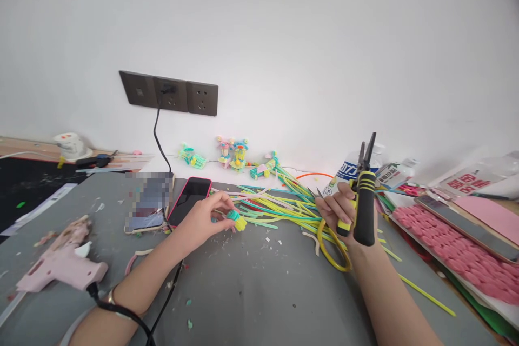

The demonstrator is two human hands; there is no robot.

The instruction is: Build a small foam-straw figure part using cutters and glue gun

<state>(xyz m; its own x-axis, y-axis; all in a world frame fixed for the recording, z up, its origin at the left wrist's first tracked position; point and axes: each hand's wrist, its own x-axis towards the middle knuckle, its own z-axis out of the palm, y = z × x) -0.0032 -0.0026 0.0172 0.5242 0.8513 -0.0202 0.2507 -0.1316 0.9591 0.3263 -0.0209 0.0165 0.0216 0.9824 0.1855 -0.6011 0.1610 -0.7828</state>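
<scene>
My left hand [213, 213] pinches a small turquoise and yellow craft piece [237, 220] between thumb and fingers, just above the grey mat. In my right hand [343, 208] is a pair of pliers [365, 200] with black and yellow handles, nose pointing up and jaws slightly apart. Yellow-handled scissors [333, 251] show at the same hand, blades beyond the fingers and a loop below; whether the fingers grip them I cannot tell. Between the hands lies a loose bundle of yellow, green and pink pipe cleaners [292, 208].
Small craft figures [239, 155] stand or lie along the wall. At left are a pink hot glue gun [60, 267] with a black cord and two phones [190, 200]. A bottle [348, 170] stands behind my right hand; a pink woven piece [433, 243] lies at right.
</scene>
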